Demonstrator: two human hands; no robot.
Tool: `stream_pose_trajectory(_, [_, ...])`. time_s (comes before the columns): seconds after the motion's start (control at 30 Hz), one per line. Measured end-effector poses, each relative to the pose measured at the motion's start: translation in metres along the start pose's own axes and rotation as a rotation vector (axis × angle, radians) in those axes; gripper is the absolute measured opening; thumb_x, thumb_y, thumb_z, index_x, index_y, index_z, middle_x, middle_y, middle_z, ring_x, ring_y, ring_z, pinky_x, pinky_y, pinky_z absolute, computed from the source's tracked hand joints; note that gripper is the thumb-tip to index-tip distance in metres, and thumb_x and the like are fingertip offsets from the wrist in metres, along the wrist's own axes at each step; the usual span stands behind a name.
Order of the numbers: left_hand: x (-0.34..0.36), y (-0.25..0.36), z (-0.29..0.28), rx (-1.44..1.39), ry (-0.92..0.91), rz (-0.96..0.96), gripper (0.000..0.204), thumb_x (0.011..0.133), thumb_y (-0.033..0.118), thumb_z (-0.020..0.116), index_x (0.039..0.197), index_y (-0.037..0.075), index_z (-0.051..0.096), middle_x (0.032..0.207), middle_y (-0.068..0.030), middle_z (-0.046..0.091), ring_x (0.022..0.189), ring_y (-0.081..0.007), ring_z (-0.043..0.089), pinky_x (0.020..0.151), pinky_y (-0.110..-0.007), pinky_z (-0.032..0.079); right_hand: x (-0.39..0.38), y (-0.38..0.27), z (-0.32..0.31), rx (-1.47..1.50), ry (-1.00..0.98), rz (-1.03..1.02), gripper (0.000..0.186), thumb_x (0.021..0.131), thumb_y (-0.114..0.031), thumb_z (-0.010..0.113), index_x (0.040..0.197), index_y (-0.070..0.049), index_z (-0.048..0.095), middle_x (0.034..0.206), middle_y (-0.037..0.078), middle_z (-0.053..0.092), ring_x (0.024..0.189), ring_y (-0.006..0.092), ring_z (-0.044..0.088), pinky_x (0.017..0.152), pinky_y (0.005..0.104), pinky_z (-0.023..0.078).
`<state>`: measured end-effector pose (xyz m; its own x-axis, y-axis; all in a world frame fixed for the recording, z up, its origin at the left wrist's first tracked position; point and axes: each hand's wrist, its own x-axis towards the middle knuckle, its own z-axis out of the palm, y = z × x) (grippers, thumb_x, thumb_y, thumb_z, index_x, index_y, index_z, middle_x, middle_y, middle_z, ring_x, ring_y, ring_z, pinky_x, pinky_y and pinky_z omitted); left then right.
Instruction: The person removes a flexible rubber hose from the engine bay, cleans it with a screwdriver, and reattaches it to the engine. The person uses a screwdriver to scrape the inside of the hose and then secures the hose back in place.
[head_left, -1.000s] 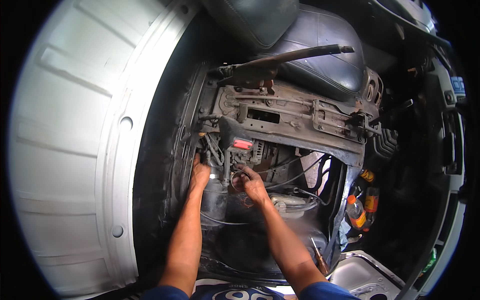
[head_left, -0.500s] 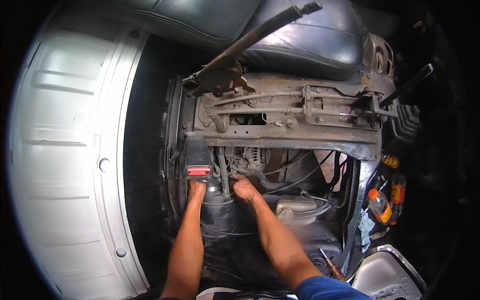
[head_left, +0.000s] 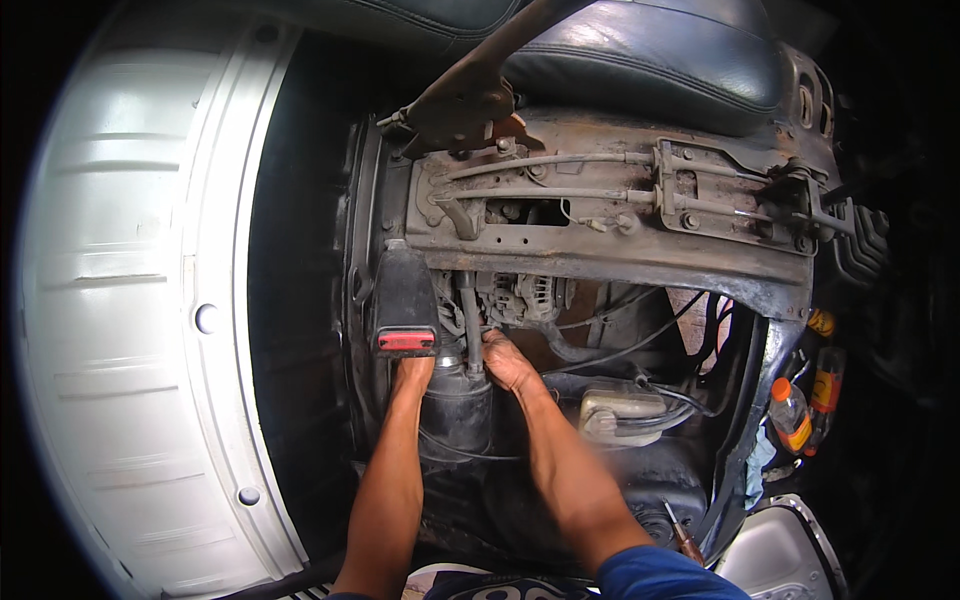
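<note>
My left hand [head_left: 414,372] reaches under a black seat belt buckle [head_left: 407,341] with a red button; its fingers are hidden there. Just right of a dark vertical pipe [head_left: 473,330], my right hand [head_left: 508,364] has its fingers curled in toward the pipe's far side. Whatever those fingertips grip, if anything, cannot be made out. Between my forearms sits a round black canister [head_left: 456,420], with a metal clamp [head_left: 450,362] round its neck. Beyond the hands, a grey finned alternator [head_left: 525,298] shows in the opening.
A rusty crossmember [head_left: 600,245] with cables and a lever bracket [head_left: 465,100] spans the far side, before a black seat [head_left: 650,60]. A pale plastic reservoir [head_left: 620,412] lies right of my arm. Farther right are a screwdriver [head_left: 683,532], bottles [head_left: 790,418] and a blue rag [head_left: 759,465].
The view has shifted, so the engine bay appears farther right and slightly higher. Both hands stay by the canister's neck; my right fingers have shifted slightly against the pipe.
</note>
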<state>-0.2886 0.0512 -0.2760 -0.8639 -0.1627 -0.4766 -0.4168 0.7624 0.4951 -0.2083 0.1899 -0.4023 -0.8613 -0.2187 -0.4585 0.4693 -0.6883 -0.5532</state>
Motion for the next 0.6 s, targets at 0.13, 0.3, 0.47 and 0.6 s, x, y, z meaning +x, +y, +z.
stream_pose_trajectory(0.13, [0.01, -0.02, 0.011, -0.069, 0.07, 0.153, 0.08, 0.101, 0.063, 0.054, 0.145, -0.003, 0.058, 0.147, -0.0236, 0.06, 0.136, -0.0358, 0.056, 0.114, -0.043, 0.041, 0.002, -0.014, 0.0, -0.432, -0.122, -0.026, 0.043, 0.098, -0.023, 0.058, 0.13, 0.004, 0.068, 0.133, 0.024, 0.067, 0.121, 0.0293, 0.062, 0.104, 0.0336, 0.046])
stream_pose_trajectory(0.3, [0.006, -0.012, 0.012, 0.003, 0.115, 0.164, 0.076, 0.099, 0.061, 0.059, 0.14, -0.003, 0.062, 0.143, -0.0227, 0.063, 0.133, -0.034, 0.058, 0.112, -0.042, 0.042, -0.002, -0.044, 0.011, -0.884, -0.04, -0.111, 0.045, 0.099, -0.031, 0.055, 0.122, 0.004, 0.069, 0.121, 0.027, 0.072, 0.11, 0.0421, 0.068, 0.094, 0.0441, 0.052])
stream_pose_trajectory(0.47, [-0.011, 0.011, 0.0, 0.147, 0.064, 0.189, 0.072, 0.103, 0.059, 0.052, 0.132, -0.005, 0.066, 0.136, -0.0266, 0.066, 0.129, -0.0399, 0.061, 0.109, -0.045, 0.044, -0.011, -0.038, 0.02, -0.474, 0.243, 0.034, 0.026, 0.093, -0.01, 0.055, 0.109, 0.005, 0.069, 0.091, 0.018, 0.071, 0.078, 0.0366, 0.067, 0.073, 0.0455, 0.053])
stream_pose_trajectory(0.6, [-0.018, 0.024, -0.004, 0.16, 0.011, 0.18, 0.07, 0.104, 0.057, 0.051, 0.132, -0.005, 0.067, 0.133, -0.0269, 0.068, 0.127, -0.0406, 0.063, 0.108, -0.046, 0.045, -0.013, -0.026, 0.03, 0.137, 0.447, 0.01, 0.007, 0.091, -0.005, 0.053, 0.094, -0.001, 0.059, 0.079, 0.011, 0.06, 0.062, 0.0222, 0.057, 0.053, 0.0359, 0.047])
